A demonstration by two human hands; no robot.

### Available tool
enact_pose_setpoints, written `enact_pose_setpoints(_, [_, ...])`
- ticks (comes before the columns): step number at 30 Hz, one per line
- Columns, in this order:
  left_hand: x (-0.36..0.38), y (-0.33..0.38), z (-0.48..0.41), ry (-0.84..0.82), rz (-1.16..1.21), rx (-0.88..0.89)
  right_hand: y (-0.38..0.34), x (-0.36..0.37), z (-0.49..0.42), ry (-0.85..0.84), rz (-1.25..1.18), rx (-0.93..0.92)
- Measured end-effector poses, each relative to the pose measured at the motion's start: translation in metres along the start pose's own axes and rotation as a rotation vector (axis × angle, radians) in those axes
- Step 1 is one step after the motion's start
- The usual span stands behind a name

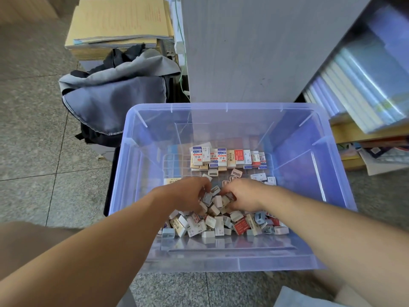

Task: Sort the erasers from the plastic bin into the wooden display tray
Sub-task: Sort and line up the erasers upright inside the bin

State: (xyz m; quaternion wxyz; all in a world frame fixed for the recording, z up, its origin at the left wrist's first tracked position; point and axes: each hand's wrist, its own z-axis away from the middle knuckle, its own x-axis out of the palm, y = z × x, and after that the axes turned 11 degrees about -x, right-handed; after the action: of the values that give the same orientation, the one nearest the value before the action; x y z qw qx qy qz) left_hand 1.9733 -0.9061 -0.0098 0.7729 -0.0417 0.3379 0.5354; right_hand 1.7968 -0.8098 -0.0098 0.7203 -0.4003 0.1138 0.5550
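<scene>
A clear bluish plastic bin (124,156) stands on the floor in front of me. A loose heap of small erasers (212,222) in white, red and blue wrappers lies in its near half. More erasers (228,158) stand in neat rows at the far side of the bin floor. Both hands reach into the heap. My left hand (188,193) has its fingers curled round a few erasers. My right hand (243,196) also curls its fingers into the pile, gripping erasers. No wooden tray shows.
A grey and black backpack (115,94) lies left of the bin, under a stack of yellow paper pads (119,21). A grey cabinet side (254,47) rises behind the bin. Shelves with books and wrapped notebooks (358,89) stand to the right. The floor is speckled tile.
</scene>
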Motion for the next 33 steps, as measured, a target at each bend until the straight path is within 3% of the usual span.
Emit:
enact_pose_setpoints(6, [-0.005,-0.005,-0.002,-0.066,-0.081,-0.016,-0.005,0.007,-0.006,0.000,0.123,0.039])
enact_pose_setpoints(9, [-0.008,-0.006,-0.003,-0.078,-0.138,-0.040,-0.004,0.007,-0.004,0.033,0.092,0.040])
enact_pose_setpoints(14, [-0.011,-0.002,0.003,-0.097,-0.251,-0.061,-0.011,0.003,-0.003,-0.055,0.069,0.051])
enact_pose_setpoints(18, [-0.011,0.002,0.009,-0.125,-0.349,-0.061,-0.009,0.007,-0.001,0.013,0.023,0.021])
enact_pose_setpoints(25, [-0.011,0.006,0.016,-0.175,-0.402,-0.076,-0.007,0.011,0.005,0.106,-0.026,-0.014])
enact_pose_setpoints(33, [-0.011,0.003,0.015,-0.154,-0.351,-0.072,-0.007,0.013,0.000,0.030,-0.028,-0.005])
